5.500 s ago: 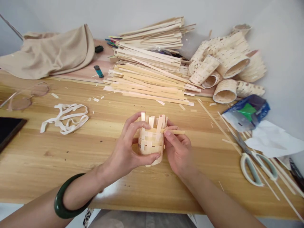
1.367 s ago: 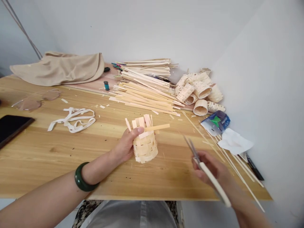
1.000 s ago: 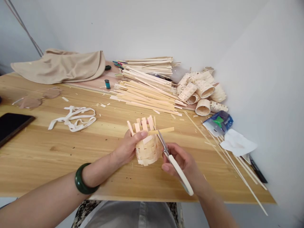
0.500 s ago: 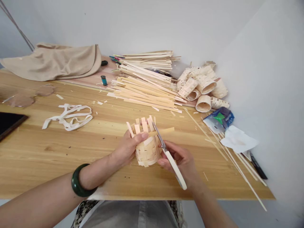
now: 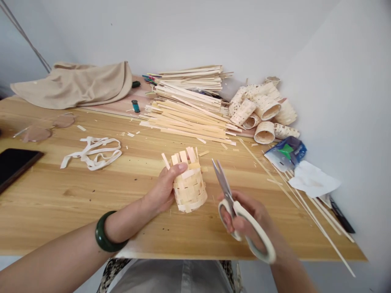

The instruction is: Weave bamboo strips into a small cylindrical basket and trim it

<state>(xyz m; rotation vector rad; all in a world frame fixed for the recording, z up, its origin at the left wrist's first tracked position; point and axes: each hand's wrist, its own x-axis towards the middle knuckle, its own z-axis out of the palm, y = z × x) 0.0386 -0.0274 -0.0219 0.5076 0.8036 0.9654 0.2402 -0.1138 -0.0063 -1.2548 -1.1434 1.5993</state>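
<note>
a person works at a long wooden desk (image 5: 61,199), both bare forearms reaching in over the near edge. towards the middle of that edge, the left hand (image 5: 163,189) grasps a small woven basket (image 5: 189,189) of pale wood strips, its fingers wrapped around the side. loose strips stand up unevenly from the unfinished rim. i cannot tell whether the base touches the desk. a dark green bangle (image 5: 105,237) circles the left wrist.

the right hand (image 5: 247,219) clenches a pair of scissors (image 5: 258,238) with cream handles. the blades are parted in a narrow v and point up, just beside the basket but not touching it.

along the far edge, a tall heap of flat wood strips (image 5: 189,114) lies near the middle. to its right, toward the far right corner, sit several woven cylinders (image 5: 264,132). below them are a blue and green plastic packet (image 5: 285,152) and a crumpled white tissue (image 5: 314,183), with long thin sticks (image 5: 308,215) running off the right edge.

on the left side lie a loose tangle of white ribbon (image 5: 91,152) and a dark tablet (image 5: 15,167) at the edge. a beige cloth (image 5: 73,87) is bunched at the far left corner, with a small green spool (image 5: 136,106) to its right.
</note>
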